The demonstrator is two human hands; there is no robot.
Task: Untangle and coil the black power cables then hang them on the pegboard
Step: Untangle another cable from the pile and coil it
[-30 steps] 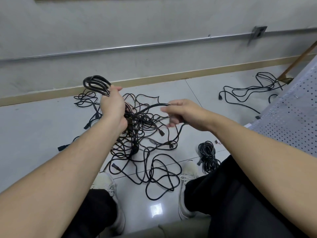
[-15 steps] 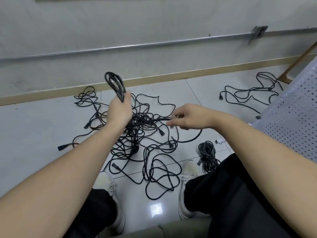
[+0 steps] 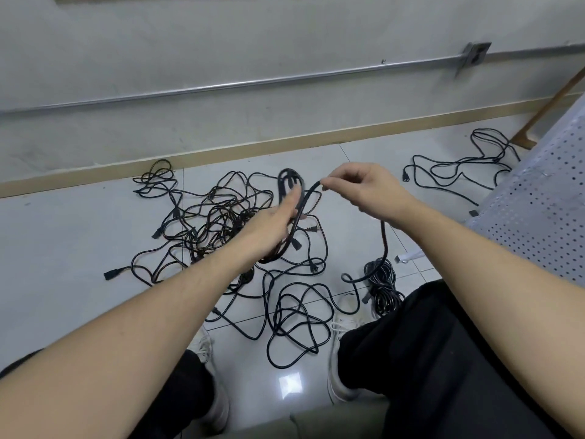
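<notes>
A tangle of black power cables (image 3: 218, 223) lies on the tiled floor in front of me. My left hand (image 3: 272, 223) holds a partly wound coil of black cable (image 3: 289, 182), its loops sticking up past my fingers. My right hand (image 3: 364, 188) pinches the same cable's free run (image 3: 311, 193) just right of the coil; the rest of that cable drops under my right wrist to the floor. A finished black coil (image 3: 381, 286) rests by my right foot. The white pegboard (image 3: 544, 210) stands at the right edge.
Another loose black cable (image 3: 459, 167) sprawls at the back right near a wooden leg (image 3: 550, 103). A wall with a metal conduit (image 3: 253, 82) runs along the back. My legs and white shoes (image 3: 342, 353) are in the foreground.
My left hand has swung the coil from the left toward the centre and tipped it. My right hand has risen, drawing the cable run up over the coil.
</notes>
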